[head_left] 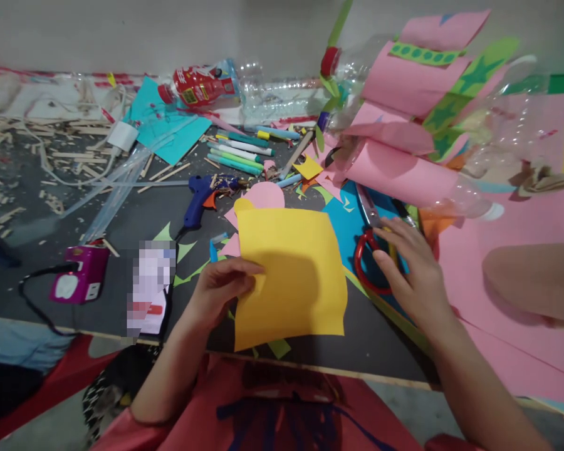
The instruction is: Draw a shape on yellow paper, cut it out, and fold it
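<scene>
My left hand (220,285) pinches the left edge of a yellow sheet of paper (291,275) and holds it just above the dark table (136,219). My right hand (411,269) reaches onto the red-handled scissors (369,250), which lie on blue paper (345,228) to the right of the sheet. Its fingers curl over the handle loops. The scissor blades point away from me, toward the pink paper rolls.
A blue glue gun (198,197), markers (239,156), wooden sticks and paper scraps litter the table. Plastic bottles wrapped in pink paper (404,163) stand at the back right. A purple device (82,275) with a cable sits left. Another person's arm (531,282) rests on pink sheets at right.
</scene>
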### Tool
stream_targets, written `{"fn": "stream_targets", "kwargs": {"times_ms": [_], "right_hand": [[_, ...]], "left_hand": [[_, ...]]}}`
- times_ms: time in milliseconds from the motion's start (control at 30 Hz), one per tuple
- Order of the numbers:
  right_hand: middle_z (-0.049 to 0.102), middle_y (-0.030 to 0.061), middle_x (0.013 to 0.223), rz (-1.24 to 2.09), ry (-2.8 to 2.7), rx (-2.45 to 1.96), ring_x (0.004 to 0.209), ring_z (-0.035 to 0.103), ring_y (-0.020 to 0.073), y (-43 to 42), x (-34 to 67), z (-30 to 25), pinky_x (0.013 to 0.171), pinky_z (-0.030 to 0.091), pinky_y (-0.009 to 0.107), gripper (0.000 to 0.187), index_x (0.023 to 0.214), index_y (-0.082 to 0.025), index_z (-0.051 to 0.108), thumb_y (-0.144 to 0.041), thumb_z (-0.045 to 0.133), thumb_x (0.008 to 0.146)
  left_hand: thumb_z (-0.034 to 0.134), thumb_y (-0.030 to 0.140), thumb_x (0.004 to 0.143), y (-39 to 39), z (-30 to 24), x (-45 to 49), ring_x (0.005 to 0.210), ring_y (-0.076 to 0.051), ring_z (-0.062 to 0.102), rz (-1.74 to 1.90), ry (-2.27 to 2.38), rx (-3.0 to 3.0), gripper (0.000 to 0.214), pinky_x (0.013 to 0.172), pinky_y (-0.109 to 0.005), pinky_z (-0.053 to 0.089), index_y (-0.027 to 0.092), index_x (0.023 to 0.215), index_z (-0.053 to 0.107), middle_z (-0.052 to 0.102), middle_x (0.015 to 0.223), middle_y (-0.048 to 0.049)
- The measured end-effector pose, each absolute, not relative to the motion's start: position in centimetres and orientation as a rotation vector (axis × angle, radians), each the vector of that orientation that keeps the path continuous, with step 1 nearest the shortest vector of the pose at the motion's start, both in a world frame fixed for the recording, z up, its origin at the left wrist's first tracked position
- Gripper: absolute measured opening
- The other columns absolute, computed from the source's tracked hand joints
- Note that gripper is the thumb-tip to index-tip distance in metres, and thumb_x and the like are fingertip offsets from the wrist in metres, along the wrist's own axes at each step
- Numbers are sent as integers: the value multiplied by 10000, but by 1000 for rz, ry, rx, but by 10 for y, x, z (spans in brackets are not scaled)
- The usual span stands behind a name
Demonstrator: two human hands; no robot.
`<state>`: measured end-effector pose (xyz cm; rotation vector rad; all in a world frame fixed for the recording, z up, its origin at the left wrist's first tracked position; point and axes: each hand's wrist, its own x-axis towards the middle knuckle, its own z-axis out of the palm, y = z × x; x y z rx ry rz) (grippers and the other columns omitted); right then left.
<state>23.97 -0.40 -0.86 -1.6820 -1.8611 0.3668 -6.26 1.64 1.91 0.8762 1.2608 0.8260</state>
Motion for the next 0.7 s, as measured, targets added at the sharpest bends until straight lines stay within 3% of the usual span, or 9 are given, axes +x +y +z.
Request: {"fn": "stream_targets", "kwargs": {"times_ms": [100,200,367,500,700], "right_hand": [[615,135,1327,517,-1942,-1611,1256,556,293,-9,232,-8,1012,470,507,420,1341,-224,505,-414,378,990],[622,170,1302,472,-2090,-1649,1262,545,329,-13,231,-16,994,473,543,458,1356,-178,484,-426,371,988],[626,176,1298,295,-2208,-1676,1272,545,321,-22,241,-23,982,491,505,414,1344,-150,485,-342,393,989],[652,171,1255,210,-2191,-1734,1215,583,316,-26,249,-18,953,501,482,370,1297,-143,534,-292,403,985],[710,178,1058,227,-2076,-1791,1052,625,351,-7,249,-11,911,489,532,378,1143,-151,637,-422,455,953]], "left_hand": [[751,251,612,17,17,-60,556,-90,541,778,1206,883,110,497,-191,422,225,718,764,695,681,-7],[684,251,712,18,15,-57,660,-113,576,650,1206,1160,183,577,-206,465,205,871,760,711,807,-35],[542,210,822,17,8,-56,507,-76,421,551,1261,1599,278,477,-185,373,160,1034,714,578,613,20],[516,191,835,18,5,-62,549,-84,499,550,1293,1684,289,498,-185,410,163,1045,712,685,725,-23],[518,146,809,19,6,-63,691,-112,658,622,1264,1589,279,582,-184,516,177,971,743,765,881,-62]]}}
